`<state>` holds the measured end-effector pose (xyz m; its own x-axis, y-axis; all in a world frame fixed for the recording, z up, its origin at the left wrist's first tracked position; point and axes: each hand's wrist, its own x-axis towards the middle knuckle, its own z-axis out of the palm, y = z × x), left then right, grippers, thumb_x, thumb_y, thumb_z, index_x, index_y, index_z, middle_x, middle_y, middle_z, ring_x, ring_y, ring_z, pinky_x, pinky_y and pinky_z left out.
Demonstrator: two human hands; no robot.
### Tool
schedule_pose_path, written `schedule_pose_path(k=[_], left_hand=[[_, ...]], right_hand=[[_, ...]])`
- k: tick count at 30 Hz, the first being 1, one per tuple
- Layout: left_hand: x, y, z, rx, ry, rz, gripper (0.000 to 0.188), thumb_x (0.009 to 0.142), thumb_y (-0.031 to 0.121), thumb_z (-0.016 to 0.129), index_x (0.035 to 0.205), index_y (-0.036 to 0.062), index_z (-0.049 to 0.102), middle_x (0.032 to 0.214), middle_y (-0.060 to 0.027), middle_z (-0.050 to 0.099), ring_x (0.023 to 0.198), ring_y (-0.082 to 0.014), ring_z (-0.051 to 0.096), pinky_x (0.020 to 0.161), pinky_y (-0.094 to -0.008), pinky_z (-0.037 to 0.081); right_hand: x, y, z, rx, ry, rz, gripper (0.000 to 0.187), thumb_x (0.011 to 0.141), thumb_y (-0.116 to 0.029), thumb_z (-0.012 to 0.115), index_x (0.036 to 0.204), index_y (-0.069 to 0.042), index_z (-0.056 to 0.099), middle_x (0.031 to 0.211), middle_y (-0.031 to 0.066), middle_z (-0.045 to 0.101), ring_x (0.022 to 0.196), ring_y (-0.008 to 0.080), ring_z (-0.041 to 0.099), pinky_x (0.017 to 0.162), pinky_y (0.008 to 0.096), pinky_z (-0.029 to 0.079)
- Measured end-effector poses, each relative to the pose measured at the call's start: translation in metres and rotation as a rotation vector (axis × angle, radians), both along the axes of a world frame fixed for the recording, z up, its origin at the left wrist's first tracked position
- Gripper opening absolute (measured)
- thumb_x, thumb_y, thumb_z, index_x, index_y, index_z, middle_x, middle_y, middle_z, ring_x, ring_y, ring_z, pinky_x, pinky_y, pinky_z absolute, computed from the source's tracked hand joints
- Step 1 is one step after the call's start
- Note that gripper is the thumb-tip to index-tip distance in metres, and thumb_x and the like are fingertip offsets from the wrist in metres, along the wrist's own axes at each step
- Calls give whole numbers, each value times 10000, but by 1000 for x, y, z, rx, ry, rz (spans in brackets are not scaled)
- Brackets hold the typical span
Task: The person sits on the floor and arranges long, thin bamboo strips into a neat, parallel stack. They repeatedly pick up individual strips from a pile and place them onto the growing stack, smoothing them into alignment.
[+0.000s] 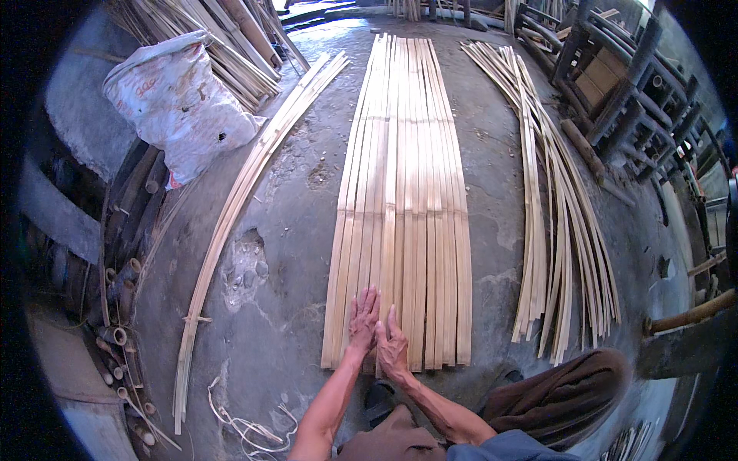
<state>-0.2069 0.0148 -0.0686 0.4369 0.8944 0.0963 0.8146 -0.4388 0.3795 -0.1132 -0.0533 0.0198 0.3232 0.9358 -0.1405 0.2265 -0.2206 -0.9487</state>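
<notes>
Split bamboo strips lie side by side on the floor in front of me, forming a long flat panel with darker node bands across it. My left hand rests flat on the strips near their close end, fingers stretched forward. Just right of it, my right hand is turned partly on its edge, fingers pointing forward, touching the strips. Its lower fingers are partly hidden. Between my wrists, one strip end pokes a little past the others.
A loose bundle of bamboo strips lies to the right, a narrower bundle to the left. At the far left sits a white sack; bamboo poles line the left side. Dark wooden frames stand at right. Pale curled strands lie nearby.
</notes>
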Motion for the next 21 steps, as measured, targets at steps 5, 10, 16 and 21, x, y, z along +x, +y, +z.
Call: schedule_pose_path(k=[5,10,16,21], left_hand=[[0,-2,4,-15,-35,15,744,873,235,515,1556,71,269,1643,-108,193,1527,-281,139,1231,-480,96],[5,-3,16,-16,10,29,701,900,267,534,1541,87,314,1627,-116,235,1516,-286,181,1227,-482,113],[5,-4,20,-22,-64,60,598,973,332,516,1507,98,385,1602,-127,292,1496,-296,235,1215,-494,148],[9,-4,18,-7,-62,73,592,974,350,513,1502,106,398,1597,-114,309,1491,-288,250,1218,-489,142]], right_hand=[[2,4,2,-18,24,-15,651,1010,-299,526,1534,-12,267,958,287,672,833,293,669,729,399,514],[4,-1,18,-72,132,-62,660,1007,-304,532,1545,-31,265,965,45,494,818,175,603,733,348,506],[12,-4,38,-179,194,-64,631,1018,-247,531,1534,3,268,1420,249,517,1270,236,530,1029,321,431],[17,-10,34,-104,142,-100,615,1010,-238,533,1520,12,297,1444,245,494,1320,279,502,1072,333,403]])
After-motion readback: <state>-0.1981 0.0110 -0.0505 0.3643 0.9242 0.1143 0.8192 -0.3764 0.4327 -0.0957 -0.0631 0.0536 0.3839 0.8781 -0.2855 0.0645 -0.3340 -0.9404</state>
